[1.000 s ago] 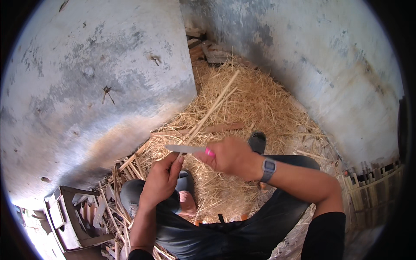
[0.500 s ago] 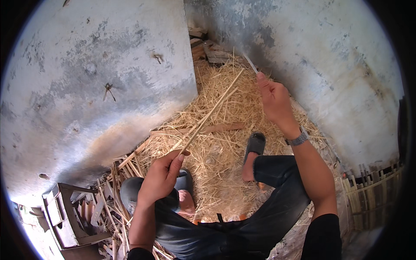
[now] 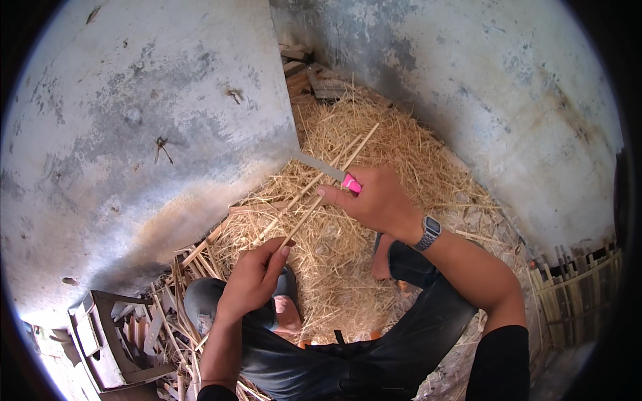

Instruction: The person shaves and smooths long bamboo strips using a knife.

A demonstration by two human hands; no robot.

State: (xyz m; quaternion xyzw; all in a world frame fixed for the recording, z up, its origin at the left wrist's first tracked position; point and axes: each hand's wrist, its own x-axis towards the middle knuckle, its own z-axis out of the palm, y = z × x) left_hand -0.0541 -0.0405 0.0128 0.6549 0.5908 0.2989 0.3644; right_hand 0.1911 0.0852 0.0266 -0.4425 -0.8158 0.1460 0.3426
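Observation:
My left hand (image 3: 249, 279) is closed around the lower end of a thin, pale bamboo strip (image 3: 302, 218), which slants up and away to the right. A second strip (image 3: 294, 199) runs close beside it; whether that one is also in my grip I cannot tell. My right hand (image 3: 380, 204) grips a knife (image 3: 321, 166) by its pink handle. The blade points to the far left and crosses the strips above my right thumb. That thumb lies against the first strip. My right fingers wrap round the handle and partly hide it.
Pale shavings (image 3: 334, 254) cover the floor around my feet. Plastered walls (image 3: 221, 100) meet in the far corner beside stacked wood (image 3: 301, 80). A broken wooden frame (image 3: 107, 347) and loose sticks lie at left. A slatted bamboo basket (image 3: 578, 294) stands at right.
My right hand has come down and left with the knife, from beside the right wall to the strips. The left hand has stayed nearly in place.

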